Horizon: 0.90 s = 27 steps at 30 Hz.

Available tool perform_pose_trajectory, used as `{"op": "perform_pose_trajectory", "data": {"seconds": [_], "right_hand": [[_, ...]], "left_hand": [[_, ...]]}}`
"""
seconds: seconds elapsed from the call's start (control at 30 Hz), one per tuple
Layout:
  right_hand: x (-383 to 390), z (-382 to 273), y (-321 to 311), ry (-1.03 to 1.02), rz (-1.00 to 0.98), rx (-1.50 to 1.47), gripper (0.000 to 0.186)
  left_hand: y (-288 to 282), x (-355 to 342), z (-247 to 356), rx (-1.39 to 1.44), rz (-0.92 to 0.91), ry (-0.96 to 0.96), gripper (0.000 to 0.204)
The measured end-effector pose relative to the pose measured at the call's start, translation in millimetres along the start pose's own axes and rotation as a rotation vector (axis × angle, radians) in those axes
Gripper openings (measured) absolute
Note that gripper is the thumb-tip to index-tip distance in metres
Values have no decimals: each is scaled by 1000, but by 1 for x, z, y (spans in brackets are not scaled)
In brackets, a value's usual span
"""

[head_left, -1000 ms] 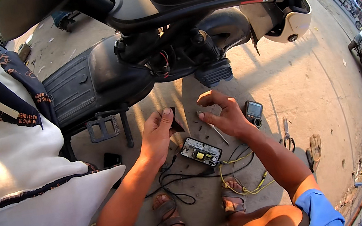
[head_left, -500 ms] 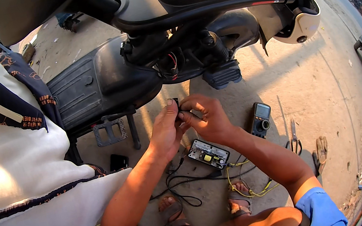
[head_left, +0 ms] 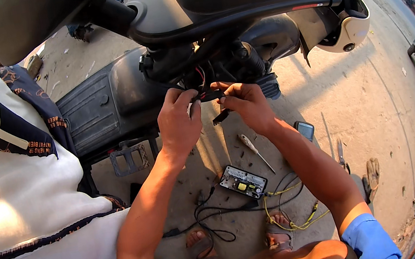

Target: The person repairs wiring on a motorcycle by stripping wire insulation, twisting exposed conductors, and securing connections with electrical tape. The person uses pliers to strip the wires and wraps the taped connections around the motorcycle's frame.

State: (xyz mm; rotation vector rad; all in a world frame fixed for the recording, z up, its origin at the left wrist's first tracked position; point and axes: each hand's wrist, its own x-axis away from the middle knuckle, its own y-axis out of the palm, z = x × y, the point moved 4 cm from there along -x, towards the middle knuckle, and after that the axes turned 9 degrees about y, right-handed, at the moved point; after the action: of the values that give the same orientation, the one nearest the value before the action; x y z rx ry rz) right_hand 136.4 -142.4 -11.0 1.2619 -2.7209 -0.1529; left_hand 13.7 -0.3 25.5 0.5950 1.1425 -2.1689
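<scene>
Just below the frame of the scooter [head_left: 141, 94], my two hands meet at a bundle of thin wires [head_left: 200, 74], red and dark, that comes out of the bodywork. My left hand [head_left: 179, 122] pinches a dark length of these wires, with a bit of red showing. Close beside it, my right hand [head_left: 248, 105] has its thumb and fingers closed on the other end of that dark length. A short black strip [head_left: 221, 117], perhaps tape, dangles under the right fingertips. What exactly lies between the fingertips is partly hidden.
On the ground below lie an opened circuit-board box [head_left: 243, 181], a screwdriver [head_left: 256, 152], a multimeter [head_left: 304, 130] partly behind my right forearm, pliers [head_left: 341, 154], a glove [head_left: 374, 178] and tangled cables [head_left: 216, 213]. A white helmet [head_left: 350, 31] hangs at right; white cloth [head_left: 20, 188] covers the left.
Both hands have moved up toward the scooter's frame and now work at its wires. The right hand has shifted slightly right, and the screwdriver on the ground has come into sight.
</scene>
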Motion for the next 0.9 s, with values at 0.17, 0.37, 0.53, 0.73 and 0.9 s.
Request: {"op": "perform_pose_trajectory", "data": {"seconds": [0.17,0.37,0.53,0.73,0.9], "right_hand": [[-9,-1,5,74,-44,22,26],[-9,-7,18,39,-115,-150,41],[-14,-10,22,36,-125,-233,24],[-20,-10,14,-13,-65,35,12],[-26,-13,17,44,-33,220,17]], "left_hand": [[13,-4,3,-206,-6,65,26],[14,-4,-3,-182,4,64,24],[15,-6,-14,6,88,83,16],[14,-4,-27,327,25,-144,13],[12,-4,-37,463,9,-173,14]]}}
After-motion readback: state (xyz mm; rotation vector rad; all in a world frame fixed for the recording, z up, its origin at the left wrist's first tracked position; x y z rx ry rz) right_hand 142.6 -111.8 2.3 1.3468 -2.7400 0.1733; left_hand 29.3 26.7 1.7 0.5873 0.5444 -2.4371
